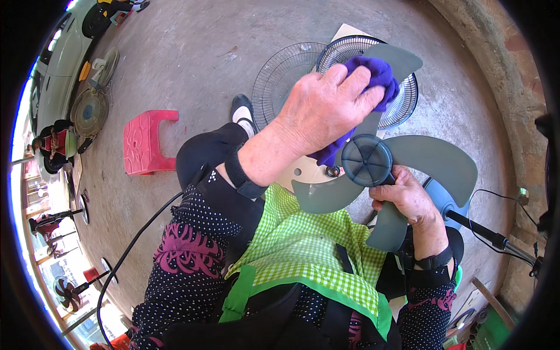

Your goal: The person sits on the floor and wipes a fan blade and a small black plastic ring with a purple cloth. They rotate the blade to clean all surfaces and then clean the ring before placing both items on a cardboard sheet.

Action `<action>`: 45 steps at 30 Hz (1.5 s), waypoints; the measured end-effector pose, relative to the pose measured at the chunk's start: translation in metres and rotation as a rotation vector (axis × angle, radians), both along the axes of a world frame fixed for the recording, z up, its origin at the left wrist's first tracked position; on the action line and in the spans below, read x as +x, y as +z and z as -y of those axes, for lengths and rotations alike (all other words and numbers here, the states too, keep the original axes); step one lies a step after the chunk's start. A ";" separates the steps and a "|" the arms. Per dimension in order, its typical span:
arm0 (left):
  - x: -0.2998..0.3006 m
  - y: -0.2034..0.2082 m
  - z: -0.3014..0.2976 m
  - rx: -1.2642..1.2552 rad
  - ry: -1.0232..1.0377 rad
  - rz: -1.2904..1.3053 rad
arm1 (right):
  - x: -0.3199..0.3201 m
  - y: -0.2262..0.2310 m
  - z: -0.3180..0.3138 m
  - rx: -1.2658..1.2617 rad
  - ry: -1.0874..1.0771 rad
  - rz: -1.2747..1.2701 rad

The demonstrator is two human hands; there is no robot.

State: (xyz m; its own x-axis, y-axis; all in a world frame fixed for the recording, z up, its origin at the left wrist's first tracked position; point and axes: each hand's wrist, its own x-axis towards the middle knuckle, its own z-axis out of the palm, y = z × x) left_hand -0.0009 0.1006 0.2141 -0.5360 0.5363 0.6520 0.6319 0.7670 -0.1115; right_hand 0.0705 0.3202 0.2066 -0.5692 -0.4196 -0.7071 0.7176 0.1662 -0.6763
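Observation:
A grey-green fan blade (434,157) assembly with a round dark hub (366,160) is held up above my lap. My left hand (326,96) is closed around a bunched purple cloth (376,76), which lies against the far upper blade. The cloth's lower end hangs beside the hub. With my right hand (408,195) I grip the blade assembly close to the hub, thumb on top and fingers partly hidden beneath. Beyond it, two round wire fan guards (283,76) lie overlapping on the floor, one of them darker and partly covered by the blade and cloth.
A red plastic stool (149,143) stands to the left. At the right are a blue fan part (440,201) with a black pole and a cable. Flat cardboard (303,175) lies under the blades. Other fans (89,111), a parked car (61,64) and people are at far left.

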 end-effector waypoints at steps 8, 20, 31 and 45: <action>-0.019 0.015 0.005 0.247 0.076 0.068 | 0.002 0.010 0.010 0.017 0.080 -0.130; 0.002 -0.009 -0.030 0.298 -0.122 0.312 | -0.001 0.014 -0.006 0.079 -0.243 -0.281; 0.014 -0.004 -0.017 0.001 -0.288 0.608 | -0.015 0.015 -0.032 -0.008 -0.514 -0.286; 0.006 0.054 0.057 1.509 -0.534 0.999 | -0.008 0.015 -0.035 -0.258 -0.408 -0.072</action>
